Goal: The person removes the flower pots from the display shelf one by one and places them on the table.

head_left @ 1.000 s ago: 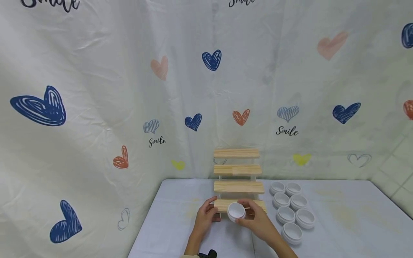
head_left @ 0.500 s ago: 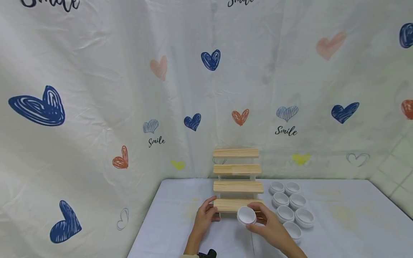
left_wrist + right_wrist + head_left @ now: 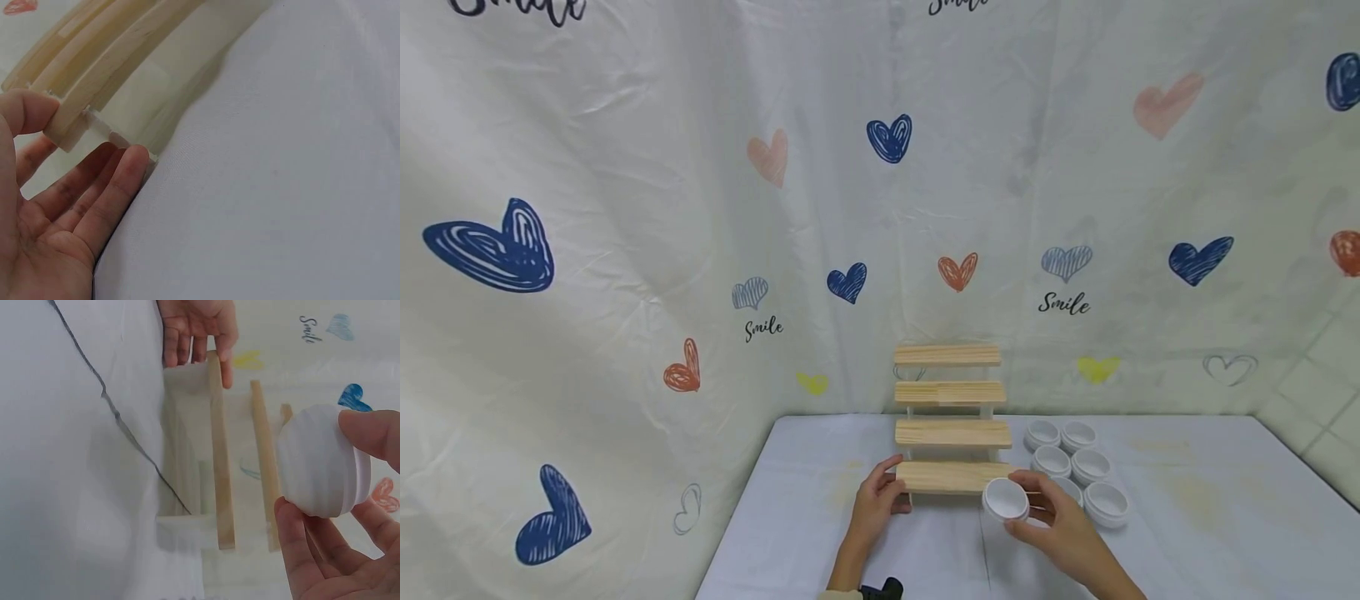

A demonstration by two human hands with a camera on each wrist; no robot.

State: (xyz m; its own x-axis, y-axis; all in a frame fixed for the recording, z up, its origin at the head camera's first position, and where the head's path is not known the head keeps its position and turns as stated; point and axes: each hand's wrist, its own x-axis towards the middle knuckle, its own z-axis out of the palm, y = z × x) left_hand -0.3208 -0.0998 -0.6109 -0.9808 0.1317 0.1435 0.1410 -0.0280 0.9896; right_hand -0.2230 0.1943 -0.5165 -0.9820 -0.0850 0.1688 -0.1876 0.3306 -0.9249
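Observation:
A small white bowl (image 3: 1004, 498) with ridged sides is held in my right hand (image 3: 1060, 525), pinched between thumb and fingers, in front of the stand's lower right end. In the right wrist view, the bowl (image 3: 319, 462) is clear of the wooden boards. A tiered stand (image 3: 955, 477) with wooden shelf boards and pale side supports stands on the table. My left hand (image 3: 876, 496) grips the left end of its lowest board. The left wrist view has the thumb (image 3: 31, 111) against the board's end (image 3: 65, 128), with other fingers by the side support.
Several more white bowls (image 3: 1090, 465) stand in two rows right of the stand, partly hidden by my right hand. A white cloth (image 3: 797, 500) with a dark seam covers the table. Behind hangs a curtain (image 3: 820, 208) printed with hearts.
My right hand has carried the bowl rightward, away from the front of the lowest board, toward the other bowls. My left hand has stayed at the stand's left end.

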